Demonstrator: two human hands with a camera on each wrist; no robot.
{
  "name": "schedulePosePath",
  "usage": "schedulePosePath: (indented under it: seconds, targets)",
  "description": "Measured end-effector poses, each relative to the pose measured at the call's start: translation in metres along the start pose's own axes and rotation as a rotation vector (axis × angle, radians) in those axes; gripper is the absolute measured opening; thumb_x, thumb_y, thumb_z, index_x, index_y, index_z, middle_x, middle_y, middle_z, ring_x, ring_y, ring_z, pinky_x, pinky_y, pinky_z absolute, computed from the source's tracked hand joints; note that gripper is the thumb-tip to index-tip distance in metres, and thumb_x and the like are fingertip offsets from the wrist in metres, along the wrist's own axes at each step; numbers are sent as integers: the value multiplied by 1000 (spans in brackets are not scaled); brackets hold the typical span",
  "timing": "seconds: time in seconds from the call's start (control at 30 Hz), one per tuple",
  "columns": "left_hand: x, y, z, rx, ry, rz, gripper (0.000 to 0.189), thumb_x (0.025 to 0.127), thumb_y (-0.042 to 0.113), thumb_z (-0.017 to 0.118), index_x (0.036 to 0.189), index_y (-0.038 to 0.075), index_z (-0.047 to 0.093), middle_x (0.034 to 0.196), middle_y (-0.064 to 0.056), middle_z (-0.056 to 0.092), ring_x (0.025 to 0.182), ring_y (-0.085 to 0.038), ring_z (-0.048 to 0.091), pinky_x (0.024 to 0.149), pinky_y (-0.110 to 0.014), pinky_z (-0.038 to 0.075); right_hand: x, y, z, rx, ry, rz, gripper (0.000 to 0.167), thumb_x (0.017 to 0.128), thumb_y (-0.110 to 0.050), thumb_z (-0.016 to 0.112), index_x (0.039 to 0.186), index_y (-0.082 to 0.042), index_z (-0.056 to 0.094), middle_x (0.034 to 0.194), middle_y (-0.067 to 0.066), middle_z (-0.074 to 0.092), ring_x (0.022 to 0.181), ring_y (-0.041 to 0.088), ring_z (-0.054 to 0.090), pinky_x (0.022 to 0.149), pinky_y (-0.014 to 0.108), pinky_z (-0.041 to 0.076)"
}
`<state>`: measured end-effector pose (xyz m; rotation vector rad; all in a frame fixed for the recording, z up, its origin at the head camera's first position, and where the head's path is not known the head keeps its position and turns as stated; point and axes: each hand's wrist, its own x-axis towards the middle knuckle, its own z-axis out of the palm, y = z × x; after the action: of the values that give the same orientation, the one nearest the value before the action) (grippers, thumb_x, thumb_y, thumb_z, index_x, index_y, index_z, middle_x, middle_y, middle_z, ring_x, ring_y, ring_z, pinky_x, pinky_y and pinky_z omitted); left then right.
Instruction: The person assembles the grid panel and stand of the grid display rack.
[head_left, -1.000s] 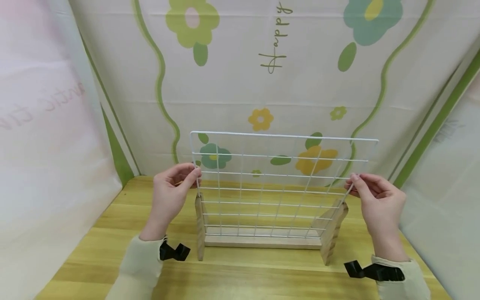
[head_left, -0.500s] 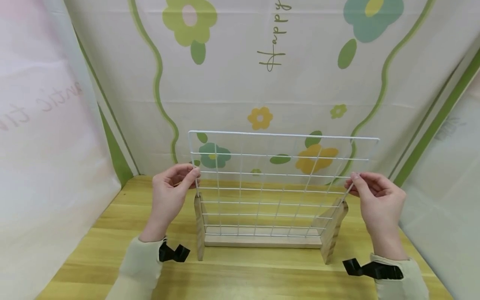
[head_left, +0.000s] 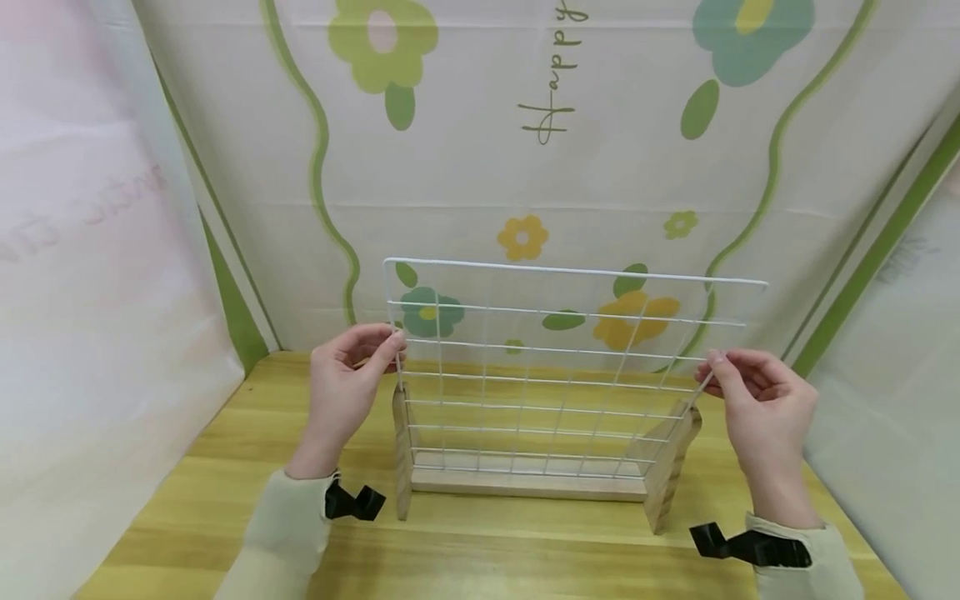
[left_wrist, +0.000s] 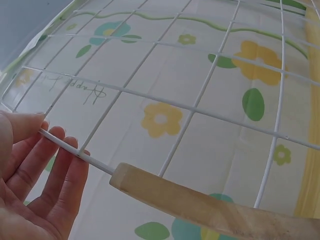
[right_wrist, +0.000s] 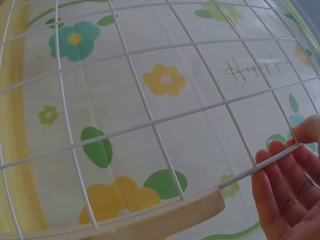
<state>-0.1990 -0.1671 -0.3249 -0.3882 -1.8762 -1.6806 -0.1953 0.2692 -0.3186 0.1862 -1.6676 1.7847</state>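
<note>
A white wire grid panel (head_left: pixel 486 345) stands upright between the two side boards of a pale wooden stand, tilted slightly back. My left hand (head_left: pixel 348 387) pinches its left edge wire between thumb and fingers, just above the left side board (head_left: pixel 402 454). At the opposite edge, my right hand (head_left: pixel 768 417) pinches the wire above the right side board (head_left: pixel 670 471). A wooden crossbar (head_left: pixel 525 483) joins the boards low down. In the left wrist view the edge wire meets the tip of the wooden board (left_wrist: pixel 150 187); the right wrist view has the matching board tip (right_wrist: pixel 200 210).
The stand rests on a yellow wood-grain table (head_left: pixel 480 550). Behind it hangs a white cloth (head_left: pixel 450 167) printed with flowers, and more cloth walls (head_left: pixel 97 292) close in both sides. Black straps (head_left: pixel 761 547) circle both wrists over the light sleeves.
Both hands keep their pinch on the grid panel's edges. The panel's top right corner has shifted slightly right and down, with the right hand; the view itself also shifts a little.
</note>
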Motion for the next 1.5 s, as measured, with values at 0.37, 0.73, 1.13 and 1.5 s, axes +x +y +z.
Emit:
schedulePosePath:
  seconds: [0.37,0.73,1.13,1.5]
  targets:
    - [0,-5,-2,-27,17,24,10,95,10,74,100,1,75,89,-23,71,69,-20,69,69,-30,62,-4,-3,-1,-24,-32,-43,18,92,4,73,100,18,67,84,18,72,72,24,69,66,22,59]
    - [0,-5,-1,-18,38,18,12,96,11,74,100,0,74,88,-24,71,68,-22,68,70,-30,61,0,-2,-1,-56,-51,-29,21,91,0,75,101,17,68,85,16,73,73,21,71,66,25,60]
    - [2,-5,-4,-14,22,-2,14,97,12,73,101,-1,74,90,-16,73,71,-21,68,71,-29,61,3,-3,0,-22,-83,-23,20,91,2,74,100,19,67,85,18,73,72,23,72,67,28,60]
    - [0,-14,-12,10,-1,-17,22,97,10,73,116,1,72,102,-6,74,88,-17,70,78,-24,58,4,6,-21,-13,-85,40,28,97,-3,69,115,18,66,96,10,76,85,18,74,78,27,58]
